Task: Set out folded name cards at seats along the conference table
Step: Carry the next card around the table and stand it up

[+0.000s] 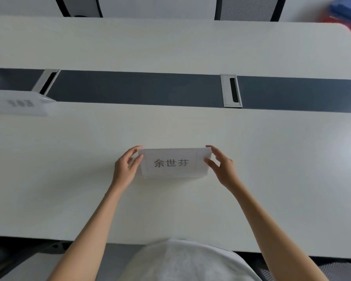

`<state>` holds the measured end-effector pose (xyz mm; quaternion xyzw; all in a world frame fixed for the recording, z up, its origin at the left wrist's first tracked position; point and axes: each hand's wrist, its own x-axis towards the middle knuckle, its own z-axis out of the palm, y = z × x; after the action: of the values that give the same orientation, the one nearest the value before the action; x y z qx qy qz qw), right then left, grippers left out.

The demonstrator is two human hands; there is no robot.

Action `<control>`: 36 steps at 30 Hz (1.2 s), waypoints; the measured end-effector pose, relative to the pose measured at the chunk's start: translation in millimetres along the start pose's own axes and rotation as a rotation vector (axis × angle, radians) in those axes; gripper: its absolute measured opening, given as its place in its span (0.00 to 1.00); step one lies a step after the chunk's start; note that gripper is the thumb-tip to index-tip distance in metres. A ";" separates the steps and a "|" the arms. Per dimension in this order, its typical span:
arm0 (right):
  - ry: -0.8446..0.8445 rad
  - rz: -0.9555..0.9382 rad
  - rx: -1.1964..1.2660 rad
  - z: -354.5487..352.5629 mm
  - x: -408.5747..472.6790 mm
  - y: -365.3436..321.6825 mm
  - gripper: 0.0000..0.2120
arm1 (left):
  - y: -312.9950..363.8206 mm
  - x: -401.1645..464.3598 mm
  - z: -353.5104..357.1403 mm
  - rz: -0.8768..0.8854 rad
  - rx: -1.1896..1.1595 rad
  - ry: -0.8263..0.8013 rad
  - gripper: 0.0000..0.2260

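Standing on the white table (190, 209) right in front of you is the name card (173, 162), w/ 3 grey printed characters facing you and its bottom edge on the tabletop. Your left hand (126, 168) is at the card's left end: thumb on the front face near the top corner, fingers curled round behind the top edge, so it's pinched on the card. Your right hand (223, 169) is at the right end, thumb tip touching the front face by the edge and forefinger tip at the top right corner; the other fingers are spread loose, so the grip there is light, more touch than clamp. Both forearms reach in from the bottom of the view, bare, over your white shirt (190, 262). The card sits roughly midway between the table's near edge and the dark strip (140, 88) running down the table's middle. 2 silver cable hatches are set into that strip, 1 at left (47, 82) and 1 right of centre (231, 91). A 2nd card (20, 104) stands far left, just beside the left hatch, blurred so its text can't be read. 2 chair backs show past the far edge, 1 dark (79, 6) and 1 grey mesh (247, 8).
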<state>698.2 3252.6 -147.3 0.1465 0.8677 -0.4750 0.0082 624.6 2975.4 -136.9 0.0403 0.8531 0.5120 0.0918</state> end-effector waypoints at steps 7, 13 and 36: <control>0.100 -0.054 0.245 -37.5 4.7 -9.2 0.17 | 71.7 7.2 -6.8 0.263 0.012 0.076 0.12; 0.323 -0.018 0.325 -129.2 15.6 22.5 0.17 | 146.7 53.5 89.0 0.281 -0.153 -0.038 0.14; 0.587 0.447 0.384 -158.6 22.3 143.7 0.21 | 110.3 69.9 282.5 -0.090 -0.056 -0.202 0.19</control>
<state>734.4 3461.9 -181.8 0.4595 0.6755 -0.5529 -0.1639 609.2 3283.6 -177.4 0.0509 0.8258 0.5242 0.2015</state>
